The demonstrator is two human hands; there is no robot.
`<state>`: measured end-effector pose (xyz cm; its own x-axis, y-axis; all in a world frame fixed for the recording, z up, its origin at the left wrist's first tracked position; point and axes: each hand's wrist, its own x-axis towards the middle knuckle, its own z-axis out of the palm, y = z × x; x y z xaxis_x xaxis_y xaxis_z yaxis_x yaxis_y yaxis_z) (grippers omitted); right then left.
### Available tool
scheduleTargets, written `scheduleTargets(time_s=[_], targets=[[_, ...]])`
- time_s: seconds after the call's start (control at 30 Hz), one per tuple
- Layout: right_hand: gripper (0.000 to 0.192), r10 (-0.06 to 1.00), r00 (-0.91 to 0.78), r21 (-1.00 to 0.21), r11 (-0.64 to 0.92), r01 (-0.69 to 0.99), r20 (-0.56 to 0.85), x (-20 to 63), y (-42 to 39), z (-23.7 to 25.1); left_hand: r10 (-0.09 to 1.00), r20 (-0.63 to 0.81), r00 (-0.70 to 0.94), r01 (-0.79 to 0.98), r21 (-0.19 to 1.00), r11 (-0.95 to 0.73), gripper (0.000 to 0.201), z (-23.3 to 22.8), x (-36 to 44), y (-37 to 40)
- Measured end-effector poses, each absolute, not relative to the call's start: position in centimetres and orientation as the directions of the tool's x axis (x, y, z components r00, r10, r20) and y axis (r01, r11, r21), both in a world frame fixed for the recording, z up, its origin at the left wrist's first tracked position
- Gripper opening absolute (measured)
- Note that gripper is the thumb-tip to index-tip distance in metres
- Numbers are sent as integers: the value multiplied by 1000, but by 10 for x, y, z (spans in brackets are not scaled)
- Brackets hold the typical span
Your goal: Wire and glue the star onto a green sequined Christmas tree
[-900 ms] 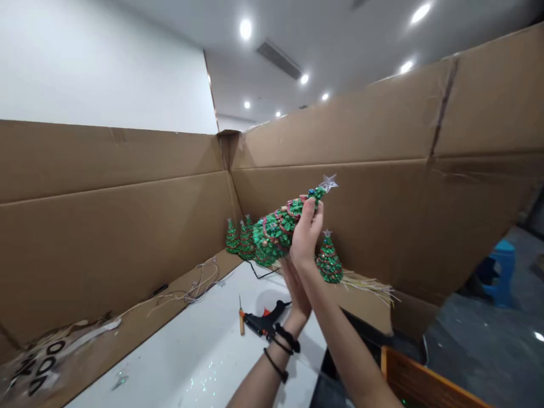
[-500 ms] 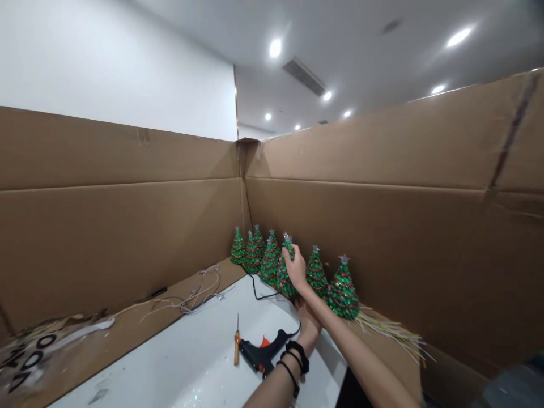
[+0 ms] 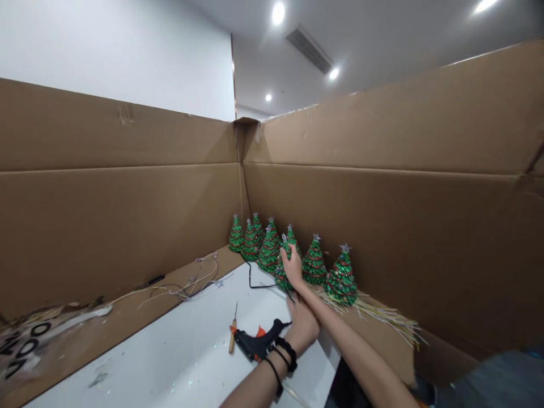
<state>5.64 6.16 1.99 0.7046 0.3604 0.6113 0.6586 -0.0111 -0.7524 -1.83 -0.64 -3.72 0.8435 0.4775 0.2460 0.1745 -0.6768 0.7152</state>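
My right hand [image 3: 292, 264] is stretched forward and closed around a small green sequined Christmas tree [image 3: 280, 276], which stands upright in a row of like trees [image 3: 314, 264] along the cardboard wall [image 3: 382, 226]. My left hand [image 3: 302, 324], with black bands on its wrist, hangs low under the right forearm, just right of a black hot glue gun [image 3: 258, 343]. Its fingers are hidden from me, so I cannot see whether it holds anything.
A white tabletop [image 3: 187, 357] is framed by tall cardboard walls on the left and back. A wooden-handled pick [image 3: 232, 335] lies left of the glue gun. Thin wires [image 3: 191, 286] trail over the cardboard ledge. A bundle of pale straw [image 3: 382, 320] lies past the rightmost tree [image 3: 342, 277].
The tree was held up and tilted in both hands. It has come down and forward into the row and stands upright. My left hand has dropped from its base to near the glue gun.
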Motion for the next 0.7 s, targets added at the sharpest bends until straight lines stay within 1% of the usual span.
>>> scheduleTargets(time_s=[0.03, 0.1, 0.17, 0.2, 0.23, 0.3, 0.43, 0.53, 0.6, 0.7], targets=[[62, 361, 701, -749, -9, 662, 615, 55, 62, 18, 485, 224, 845, 205, 702, -682, 50, -35, -28, -5], [60, 359, 697, -744, -10, 668, 621, 55, 62, 15, 472, 178, 863, 266, 635, -726, 52, -29, -51, 0], [58, 354, 695, -738, -19, 675, 626, 57, 63, 12, 427, 111, 898, 328, 480, -814, 53, -19, -74, 6], [57, 353, 692, -734, -24, 679, 629, 58, 63, 11, 421, 79, 904, 355, 411, -840, 52, -13, -84, 9], [56, 354, 689, -728, -30, 685, 633, 59, 64, 10, 422, 56, 905, 377, 355, -855, 50, -7, -92, 12], [54, 357, 681, -717, -44, 696, 639, 60, 65, 9, 428, 54, 902, 394, 300, -868, 46, 2, -103, 18], [47, 388, 660, -687, -89, 721, 643, 61, 60, 11, 433, 115, 894, 391, 274, -879, 35, 11, -107, 32], [45, 429, 651, -664, -144, 733, 626, 62, 41, 12, 448, 178, 876, 384, 302, -872, 31, 12, -101, 46], [45, 443, 669, -658, -207, 724, 596, 63, 23, 11, 441, 248, 863, 348, 341, -873, 33, 13, -94, 56], [45, 492, 691, -629, -319, 709, 529, 61, -5, 5, 425, 377, 823, 272, 394, -878, 43, 16, -85, 72]])
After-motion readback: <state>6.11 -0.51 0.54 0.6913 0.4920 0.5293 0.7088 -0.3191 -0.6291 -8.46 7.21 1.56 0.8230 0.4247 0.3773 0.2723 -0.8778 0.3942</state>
